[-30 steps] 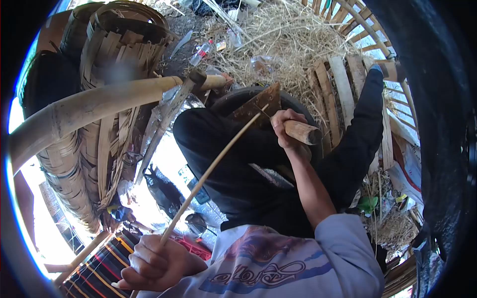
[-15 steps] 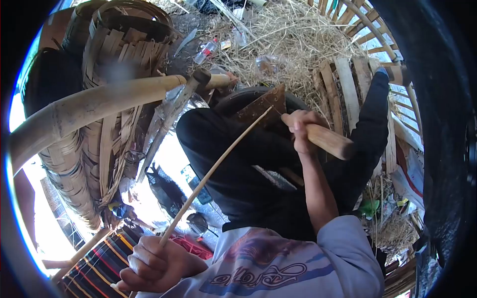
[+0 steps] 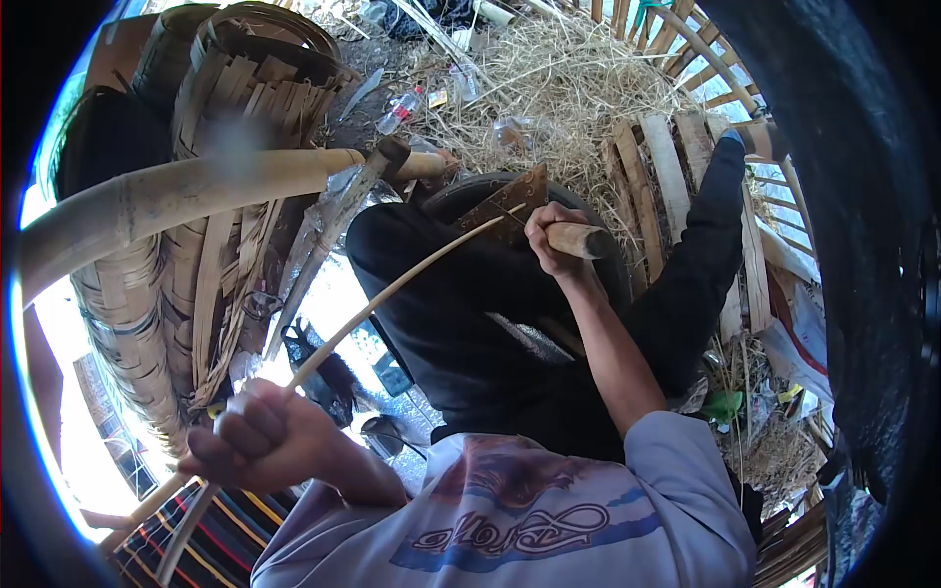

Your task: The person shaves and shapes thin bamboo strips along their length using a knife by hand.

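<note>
A long, thin bamboo strip (image 3: pixel 392 285) runs up and to the right from my left hand (image 3: pixel 257 438), whose fingers are closed round its lower part. My right hand (image 3: pixel 556 235) grips a thick wooden handle (image 3: pixel 578 240) near my knees. Just left of that hand is a thin dark blade, seen narrowly, meeting the strip close to its far tip. Behind the tip stands a rusty brown metal plate (image 3: pixel 520 196) with a pointed upper corner. The strip's near end is partly hidden by my left hand.
A thick bamboo pole (image 3: pixel 196 193) crosses at the left, before tall woven baskets (image 3: pixel 127 304). A black tyre-like ring (image 3: pixel 470 186) lies beyond my legs. Farther off are straw (image 3: pixel 569 78), a plastic bottle (image 3: pixel 399 111) and wooden slats (image 3: pixel 667 176) at the right.
My left hand has moved up and left with the strip, which now slopes less steeply. My right hand has shifted left with the handle, now seen more end-on.
</note>
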Available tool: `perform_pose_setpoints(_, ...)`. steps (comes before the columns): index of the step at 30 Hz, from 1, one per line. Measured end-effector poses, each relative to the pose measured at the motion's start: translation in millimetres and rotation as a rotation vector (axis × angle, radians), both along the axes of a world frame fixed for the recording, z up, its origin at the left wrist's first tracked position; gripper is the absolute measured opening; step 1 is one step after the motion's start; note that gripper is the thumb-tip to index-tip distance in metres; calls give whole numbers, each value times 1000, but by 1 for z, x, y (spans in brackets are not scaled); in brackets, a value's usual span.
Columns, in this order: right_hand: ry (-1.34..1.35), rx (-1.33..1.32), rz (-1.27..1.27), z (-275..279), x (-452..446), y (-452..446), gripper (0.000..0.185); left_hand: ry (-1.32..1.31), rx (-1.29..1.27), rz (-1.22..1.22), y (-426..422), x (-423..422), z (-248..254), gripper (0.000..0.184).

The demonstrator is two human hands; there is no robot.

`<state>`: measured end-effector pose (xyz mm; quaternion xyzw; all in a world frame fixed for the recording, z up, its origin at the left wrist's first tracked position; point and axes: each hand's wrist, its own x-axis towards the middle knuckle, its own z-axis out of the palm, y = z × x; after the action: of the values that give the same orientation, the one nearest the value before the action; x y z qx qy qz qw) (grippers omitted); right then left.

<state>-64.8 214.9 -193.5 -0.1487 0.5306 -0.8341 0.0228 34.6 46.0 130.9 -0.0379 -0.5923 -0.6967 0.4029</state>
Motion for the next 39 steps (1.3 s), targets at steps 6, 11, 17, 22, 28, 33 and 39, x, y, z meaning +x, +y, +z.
perform_pose_setpoints(6,242,296,21,27,17,-14,19,81,75,-57,-14,-42,-7,45)
perform_pose_setpoints(11,187,335,57,35,13,-26,17,-202,-41,45,10,-88,-42,39)
perform_pose_setpoints(17,169,729,127,17,29,-44,46,-395,-238,-267,5,-70,-83,46)
perform_pose_setpoints(22,124,820,164,29,25,-48,40,-649,-523,-182,-28,-34,-62,43)
perform_pose_setpoints(28,143,833,169,21,17,-49,34,-754,-1014,287,-103,64,-115,45)
perform_pose_setpoints(33,137,802,175,29,17,-46,34,-1218,-1258,407,-113,225,-208,46)
perform_pose_setpoints(39,211,876,192,24,21,-53,34,-1342,-760,463,-97,329,-270,50)
